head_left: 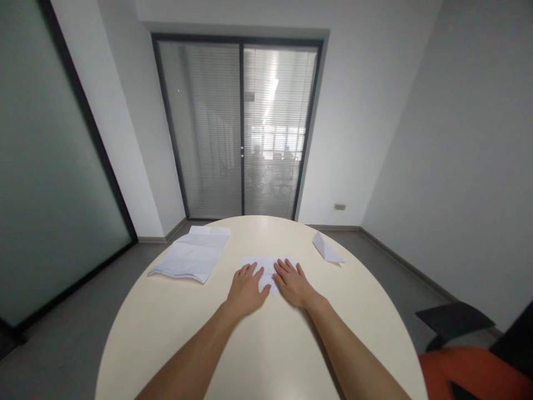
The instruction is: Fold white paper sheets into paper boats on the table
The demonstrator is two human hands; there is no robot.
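Two hands, the left hand (247, 290) and the right hand (293, 286), rest palm down, their fingers spread and relaxed rather than clenched. Beneath the fingers lies a small white paper (268, 271), flat on the bench (258, 350); it shows between the two hands and a little beyond the fingertips on the far side. Well to the left lie larger white sheets (194, 253), creased, near the rim of the round, pale bench. Near its right rim sits a folded piece (327, 250) of white paper with angular corners. Past the bench, a chair (470, 366) with a red-orange seat stands to the right, and glass panels (204, 139) with blinds stand opposite.
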